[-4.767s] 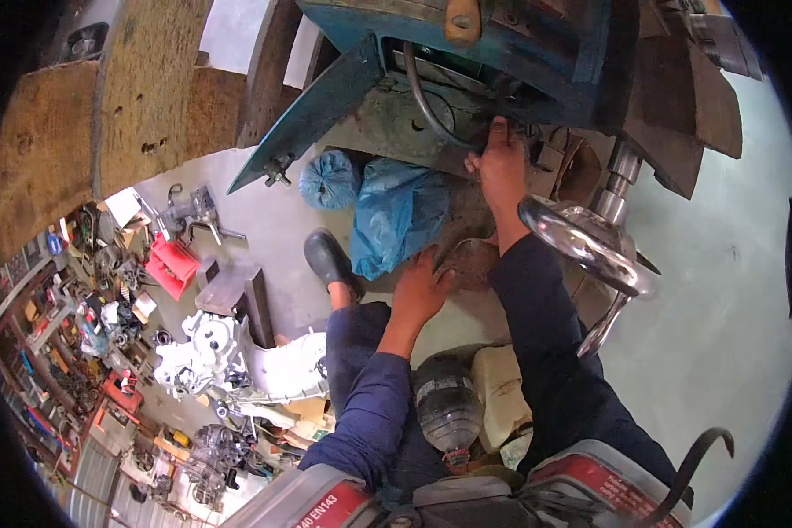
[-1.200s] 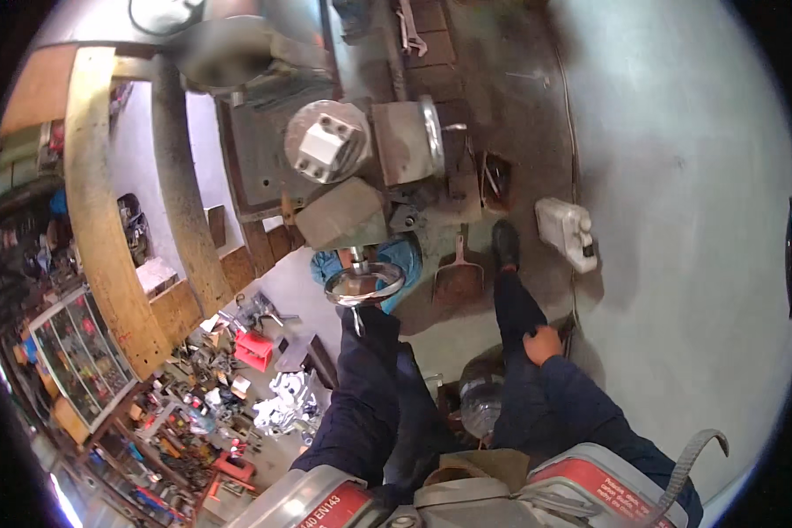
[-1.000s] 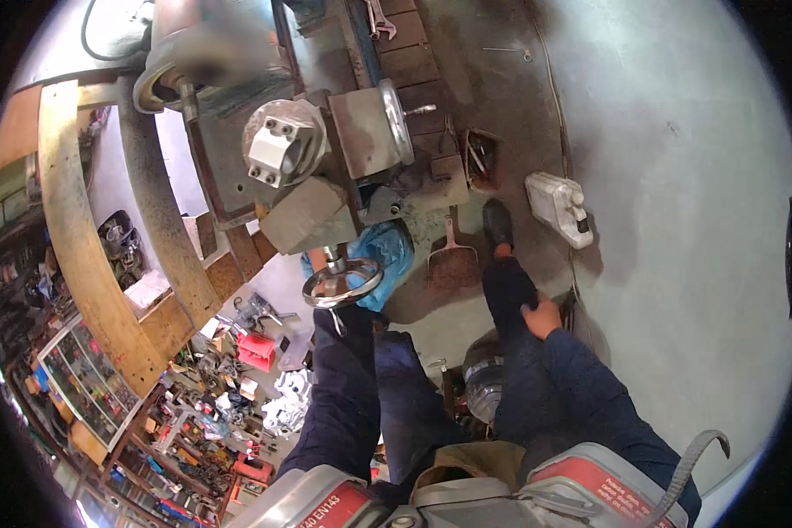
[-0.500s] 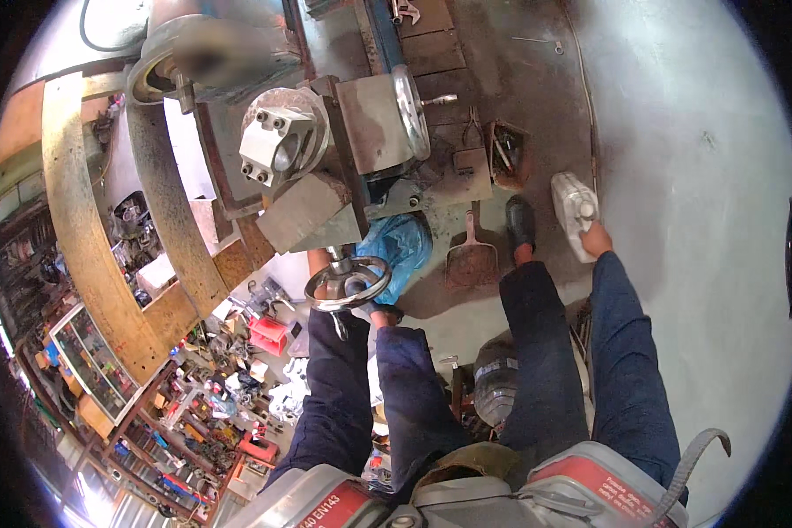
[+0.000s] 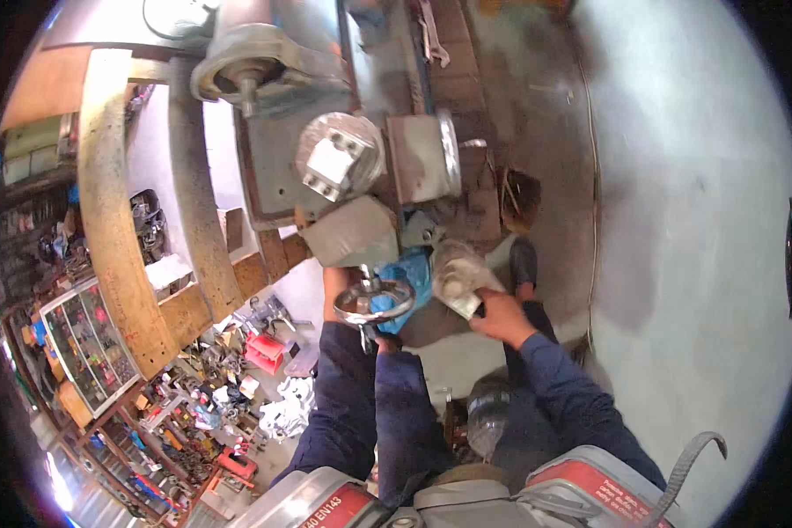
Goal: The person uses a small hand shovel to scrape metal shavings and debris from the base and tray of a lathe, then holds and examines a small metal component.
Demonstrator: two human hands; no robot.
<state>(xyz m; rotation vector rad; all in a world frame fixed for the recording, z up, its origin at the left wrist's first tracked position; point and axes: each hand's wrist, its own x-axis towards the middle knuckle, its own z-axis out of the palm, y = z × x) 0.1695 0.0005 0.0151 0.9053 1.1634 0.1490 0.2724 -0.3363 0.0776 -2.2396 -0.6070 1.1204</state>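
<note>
A translucent plastic jug (image 5: 466,271) with a round pale cap is in my right hand (image 5: 504,319), whose fingers close around its near end. The jug hangs tilted right of the chrome handwheel (image 5: 387,310), partly over a blue plastic bag (image 5: 411,275). My left hand (image 5: 335,283) reaches up behind that handwheel, beside the metal slide block (image 5: 352,232). Its fingers are hidden by the machine, so I cannot tell what they touch. Beyond the block sits a bolted tool post (image 5: 333,165) on a round base.
A lathe-like machine with a chuck or spindle housing (image 5: 255,66) stands ahead, a second handwheel (image 5: 450,154) on its right. An open box (image 5: 520,199) lies near my right shoe (image 5: 524,261). A large clear bottle (image 5: 487,414) stands between my legs. Tools and parts clutter the lower left.
My right hand has brought the jug leftward from beside the wall to near the handwheel. The view has shifted, and my left hand stays behind the wheel.
</note>
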